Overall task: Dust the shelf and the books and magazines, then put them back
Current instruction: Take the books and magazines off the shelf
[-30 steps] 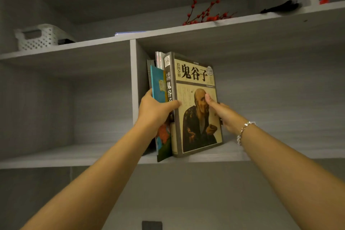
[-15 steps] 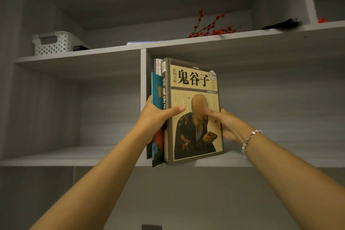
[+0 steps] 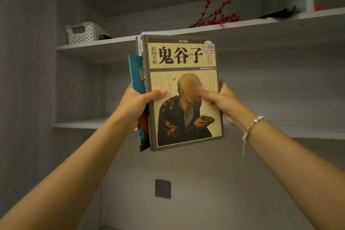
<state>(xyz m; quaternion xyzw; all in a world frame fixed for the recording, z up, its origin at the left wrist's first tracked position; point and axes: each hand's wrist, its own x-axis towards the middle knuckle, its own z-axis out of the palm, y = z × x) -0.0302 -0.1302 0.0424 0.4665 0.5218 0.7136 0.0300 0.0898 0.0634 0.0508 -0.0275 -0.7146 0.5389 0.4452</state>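
Now lifted clear of the shelf point(image 3: 80, 124) where it was standing a second ago, and hanging in the air in front of the shelf's front edge, with its lower end sitting below the shelf board. Being carried as one upright stack point(image 3: 179, 91): big yellow hardback point(image 3: 183, 73) facing the camera, thin teal book point(image 3: 136, 71) and a few slim magazines point(image 3: 138, 45) pressed against its far side, at the spine end. Running top to bottom along its long axis, title end up, leaning slightly with the top tipped left; spine lying to the left, page edges to the right.

Being clamped from both sides at about mid-height. Gripping the spine side, left hand point(image 3: 137, 104), thumb lying flat across the front cover, fingers curled out of sight behind the stack. Holding the page-edge side, right hand point(image 3: 223, 101), thumb pressing on the cover, fingers wrapped round the back. Sitting level with each other, neither hand nearer than the other; stack lying straight between them and reaching well above and below the grip.

Probably heading down and away from the shelf for dusting, a judgement only. Needing an even squeeze, since the thin items behind look ready to slip.

Waiting above: white basket point(image 3: 83, 32), red berry sprig point(image 3: 214, 15). Glinting on the right wrist: bracelet point(image 3: 251, 129).
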